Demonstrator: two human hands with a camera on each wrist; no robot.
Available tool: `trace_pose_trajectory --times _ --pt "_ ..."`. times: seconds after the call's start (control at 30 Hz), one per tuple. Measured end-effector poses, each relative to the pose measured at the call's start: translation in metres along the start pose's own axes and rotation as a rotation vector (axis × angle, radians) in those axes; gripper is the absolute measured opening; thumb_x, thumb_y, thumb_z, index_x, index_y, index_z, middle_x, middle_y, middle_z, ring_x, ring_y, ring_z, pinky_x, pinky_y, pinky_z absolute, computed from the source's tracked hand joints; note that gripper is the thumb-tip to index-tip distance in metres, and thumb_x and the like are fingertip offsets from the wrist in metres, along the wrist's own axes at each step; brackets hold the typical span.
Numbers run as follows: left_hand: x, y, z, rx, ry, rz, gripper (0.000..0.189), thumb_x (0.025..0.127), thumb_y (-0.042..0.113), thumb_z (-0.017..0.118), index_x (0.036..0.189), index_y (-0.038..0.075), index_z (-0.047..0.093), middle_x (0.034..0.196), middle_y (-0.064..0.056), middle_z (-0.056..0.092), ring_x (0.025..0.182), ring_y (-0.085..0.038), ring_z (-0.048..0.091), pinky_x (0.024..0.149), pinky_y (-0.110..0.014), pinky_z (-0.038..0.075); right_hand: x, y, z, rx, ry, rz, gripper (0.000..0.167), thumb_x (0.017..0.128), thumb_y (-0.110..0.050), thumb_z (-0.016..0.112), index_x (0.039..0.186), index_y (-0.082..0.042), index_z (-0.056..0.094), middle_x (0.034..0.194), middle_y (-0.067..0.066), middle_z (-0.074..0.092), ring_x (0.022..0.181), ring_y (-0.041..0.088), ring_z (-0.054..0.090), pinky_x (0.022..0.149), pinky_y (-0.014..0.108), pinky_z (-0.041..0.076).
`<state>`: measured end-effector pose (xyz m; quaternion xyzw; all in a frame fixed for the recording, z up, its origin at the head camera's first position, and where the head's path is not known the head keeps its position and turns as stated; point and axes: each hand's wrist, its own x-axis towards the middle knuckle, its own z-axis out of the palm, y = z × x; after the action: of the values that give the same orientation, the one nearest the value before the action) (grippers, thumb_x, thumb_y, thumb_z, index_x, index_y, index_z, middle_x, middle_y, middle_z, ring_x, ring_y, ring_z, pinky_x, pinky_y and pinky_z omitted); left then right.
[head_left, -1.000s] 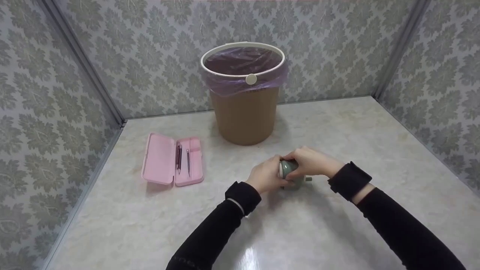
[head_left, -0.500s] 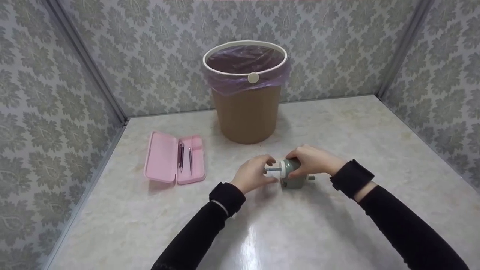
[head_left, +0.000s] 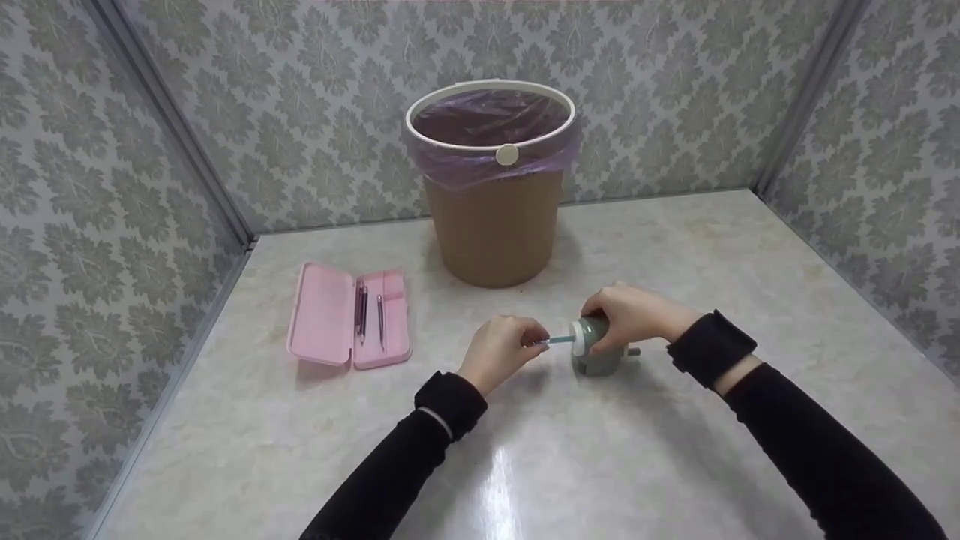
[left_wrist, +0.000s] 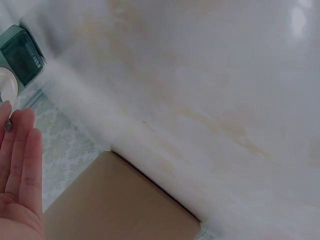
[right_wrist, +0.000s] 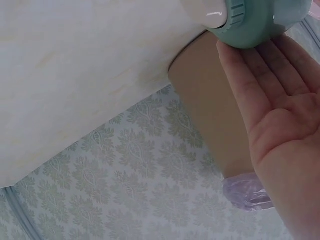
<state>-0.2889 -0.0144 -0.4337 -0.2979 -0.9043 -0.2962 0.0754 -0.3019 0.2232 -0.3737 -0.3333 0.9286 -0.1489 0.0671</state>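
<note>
Left hand: the left hand (head_left: 499,349) pinches the pencil (head_left: 561,340) near its outer end, at nine o'clock from the sharpener, probably to keep it level and in line with the opening.
Pencil: a thin bluish rod running towards three o'clock, from the fingertips to the white collar (head_left: 578,339) (how deep it sits inside is hidden).
Right hand: the right hand (head_left: 637,315) grips the top of the green sharpener (head_left: 600,362), thumb on the near side, presumably bracing it against tipping or sliding.
Crank: the small crank (head_left: 634,352) sticks out at three o'clock, outside the grip.
Sharpener body: smooth, glossy, apparently plastic, rounded on top and boxier below, with a dark window showing in the left wrist view.
Pencil case: the pink case (head_left: 322,315) lies open towards half past nine, perhaps to keep its slim pencils (head_left: 363,313) within reach; matt, rounded corners.
Bin: the tapered brown bin (head_left: 495,232) stands towards half past ten, its crinkled purple liner (head_left: 487,169) folded over outside, likely held by the pale rim.
Table: marbled, shiny tabletop (head_left: 247,450).
</note>
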Motion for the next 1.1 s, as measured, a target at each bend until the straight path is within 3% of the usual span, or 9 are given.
trace_pose_trajectory --times 0.3,0.73,1.1 --pt "-0.0006 -0.0008 0.0041 -0.036 0.015 -0.014 0.009 0.091 0.016 0.077 0.097 0.012 0.082 0.09 -0.001 0.081 0.081 -0.014 0.075 0.076 -0.027 0.058 0.003 -0.0017 0.0001 -0.027 -0.019 0.011 0.029 0.074 -0.018 0.088 0.094 -0.002 0.075 0.086 0.007 0.075 0.073 0.01 0.061 0.066 0.027 0.052" --pt "0.0013 -0.0021 -0.0012 0.033 0.023 0.041 0.01 0.09 0.021 0.078 0.096 0.015 0.083 0.092 0.002 0.082 0.082 -0.013 0.076 0.077 -0.028 0.058 0.0019 0.0001 -0.001 -0.039 -0.011 -0.013 0.028 0.075 -0.02 0.088 0.094 -0.004 0.076 0.084 0.005 0.075 0.069 0.008 0.059 0.062 0.024 0.048" --pt "0.0003 -0.0049 -0.0022 0.013 0.012 0.04 0.01 0.091 0.02 0.078 0.097 0.014 0.083 0.091 0.001 0.082 0.082 -0.013 0.076 0.077 -0.026 0.058 0.0016 -0.001 -0.0016 -0.037 -0.033 0.034 0.03 0.075 -0.022 0.088 0.096 -0.004 0.077 0.087 0.006 0.076 0.071 0.009 0.06 0.064 0.025 0.05"
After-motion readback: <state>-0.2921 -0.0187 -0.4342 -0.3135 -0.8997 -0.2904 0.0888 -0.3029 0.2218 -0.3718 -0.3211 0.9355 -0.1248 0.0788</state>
